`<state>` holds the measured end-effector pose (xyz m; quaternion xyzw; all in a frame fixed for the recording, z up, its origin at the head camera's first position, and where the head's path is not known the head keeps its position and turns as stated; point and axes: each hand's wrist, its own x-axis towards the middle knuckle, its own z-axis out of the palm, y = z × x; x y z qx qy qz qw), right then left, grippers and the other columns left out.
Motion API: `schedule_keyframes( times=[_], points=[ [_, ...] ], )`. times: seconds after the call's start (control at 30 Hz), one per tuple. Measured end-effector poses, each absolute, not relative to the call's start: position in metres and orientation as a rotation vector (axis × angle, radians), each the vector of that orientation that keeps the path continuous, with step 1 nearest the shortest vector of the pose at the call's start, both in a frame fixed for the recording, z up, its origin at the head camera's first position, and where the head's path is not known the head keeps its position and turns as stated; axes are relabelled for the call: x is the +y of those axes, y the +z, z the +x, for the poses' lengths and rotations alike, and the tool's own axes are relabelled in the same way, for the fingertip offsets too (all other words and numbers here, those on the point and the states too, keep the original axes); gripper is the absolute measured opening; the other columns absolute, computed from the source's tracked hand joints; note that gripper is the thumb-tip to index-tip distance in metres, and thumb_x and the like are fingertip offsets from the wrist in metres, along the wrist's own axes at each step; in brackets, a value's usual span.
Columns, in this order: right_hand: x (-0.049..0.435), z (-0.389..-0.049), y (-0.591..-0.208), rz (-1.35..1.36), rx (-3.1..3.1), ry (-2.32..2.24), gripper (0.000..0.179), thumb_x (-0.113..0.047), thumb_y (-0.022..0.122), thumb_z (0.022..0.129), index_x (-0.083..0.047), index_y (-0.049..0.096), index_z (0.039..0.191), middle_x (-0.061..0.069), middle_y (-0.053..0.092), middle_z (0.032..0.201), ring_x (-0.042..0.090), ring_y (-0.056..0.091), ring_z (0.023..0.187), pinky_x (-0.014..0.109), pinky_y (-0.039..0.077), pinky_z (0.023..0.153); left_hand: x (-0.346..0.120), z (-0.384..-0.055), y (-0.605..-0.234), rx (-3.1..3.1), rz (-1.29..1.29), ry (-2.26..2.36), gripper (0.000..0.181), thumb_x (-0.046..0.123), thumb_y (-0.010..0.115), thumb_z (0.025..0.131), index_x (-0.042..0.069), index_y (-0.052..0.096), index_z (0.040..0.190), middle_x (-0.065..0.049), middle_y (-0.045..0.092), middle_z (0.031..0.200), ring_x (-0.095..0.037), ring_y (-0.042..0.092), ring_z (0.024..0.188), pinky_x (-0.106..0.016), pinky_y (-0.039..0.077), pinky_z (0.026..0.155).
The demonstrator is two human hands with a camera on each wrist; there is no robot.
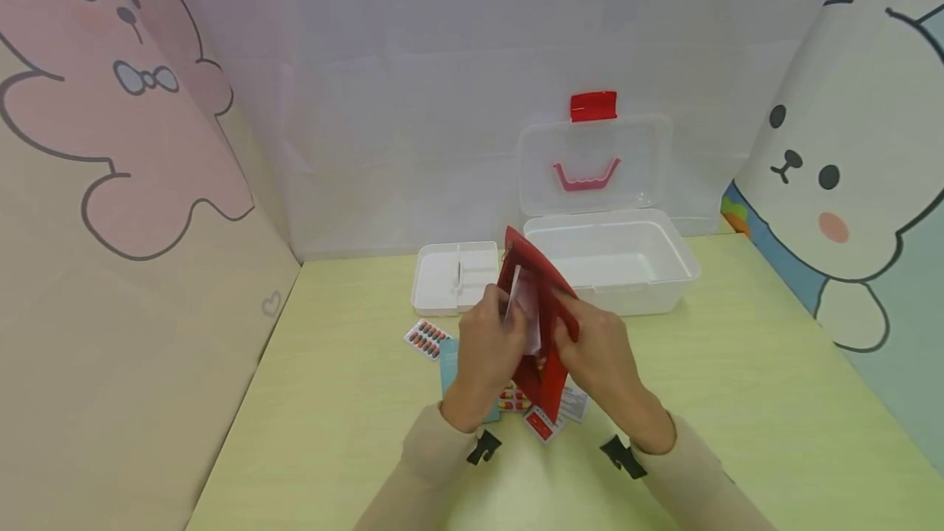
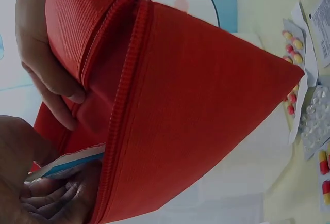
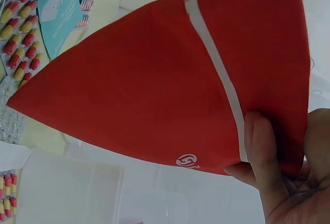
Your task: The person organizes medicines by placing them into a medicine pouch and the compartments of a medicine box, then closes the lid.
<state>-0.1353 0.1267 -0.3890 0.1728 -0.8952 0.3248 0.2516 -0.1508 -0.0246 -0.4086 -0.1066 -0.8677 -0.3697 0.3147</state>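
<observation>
Red pouch: held up between both hands above the worktop (image 1: 332, 400), in front of the open case; the pouch (image 2: 201, 95) is tilted, one corner pointing down, its zipped mouth parted.
Left hand: the fingers of the left hand (image 1: 490, 342) are curled round a thin packet (image 2: 75, 161) at the pouch's mouth.
Right hand: the fingers of the right hand (image 1: 601, 351) grip the pouch's edge, thumb against the outside.
Pouch marking: a white round emblem (image 3: 186, 160) with an S-like sign, the character beside it cut off by the edge; emblem and white stripe (image 3: 219, 74) show only from the right wrist.
Zip and packet edge: the left wrist view shows the zip teeth (image 2: 124, 87) closely, and the packet's blue band.
Teal packet: partly behind the left forearm in the head view; from the right wrist, the teal packet (image 3: 58, 10) bears a pale picture and small lettering, too blurred to read.
Printed sachet: lines of dark print on the sachet (image 2: 322, 28), illegible.
Red-and-white packet: below the pouch, the small packet (image 1: 544, 424) has tiny lettering.
Capsules: a red-and-yellow blister (image 3: 23, 33) lies beside the teal packet.
Head view only: white divided tray (image 1: 435, 277), and the case (image 1: 642, 298) with its raised lid and red latch (image 1: 593, 106).
</observation>
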Motion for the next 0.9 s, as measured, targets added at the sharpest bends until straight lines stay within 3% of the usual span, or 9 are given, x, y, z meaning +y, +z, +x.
schedule_keyframes(
  times=[0.3, 0.53, 0.67, 0.9],
  points=[
    [0.126, -0.135, -0.39, 0.487, -2.434, 0.886, 0.04, 0.003, 0.064, 0.083, -0.001, 0.067, 0.122, 0.017, 0.074, 0.106, 0.018, 0.055, 0.063, 0.027, 0.046, 0.054, -0.022, -0.149, -0.411, -2.48, -0.285, -1.1, 0.012, 0.013, 0.06, 0.088, 0.008, 0.057, 0.077, 0.001, 0.052, 0.056, -0.004, 0.044, 0.046, -0.015, 0.033, 0.04],
    [0.125, -0.134, -0.391, 0.491, -2.434, 0.895, 0.04, 0.003, 0.065, 0.083, -0.001, 0.067, 0.123, 0.017, 0.074, 0.107, 0.017, 0.057, 0.064, 0.026, 0.048, 0.055, -0.02, -0.152, -0.416, -2.429, -0.283, -1.132, 0.011, 0.012, 0.058, 0.092, 0.006, 0.055, 0.084, 0.001, 0.051, 0.055, -0.002, 0.044, 0.044, -0.012, 0.033, 0.038],
    [0.124, -0.134, -0.392, 0.499, -2.413, 0.88, 0.04, 0.004, 0.065, 0.082, -0.001, 0.067, 0.122, 0.018, 0.073, 0.108, 0.02, 0.061, 0.066, 0.032, 0.051, 0.057, -0.018, -0.153, -0.419, -2.447, -0.298, -1.142, 0.014, 0.016, 0.056, 0.095, 0.006, 0.056, 0.086, 0.0, 0.053, 0.057, -0.001, 0.045, 0.045, -0.012, 0.034, 0.039],
    [0.124, -0.135, -0.395, 0.5, -2.384, 0.876, 0.039, 0.005, 0.067, 0.079, -0.001, 0.07, 0.117, 0.017, 0.074, 0.106, 0.029, 0.069, 0.075, 0.043, 0.056, 0.066, -0.015, -0.155, -0.423, -2.532, -0.32, -1.081, 0.025, 0.017, 0.056, 0.095, 0.011, 0.053, 0.07, 0.003, 0.045, 0.051, -0.002, 0.041, 0.042, -0.013, 0.028, 0.036]
  ],
)
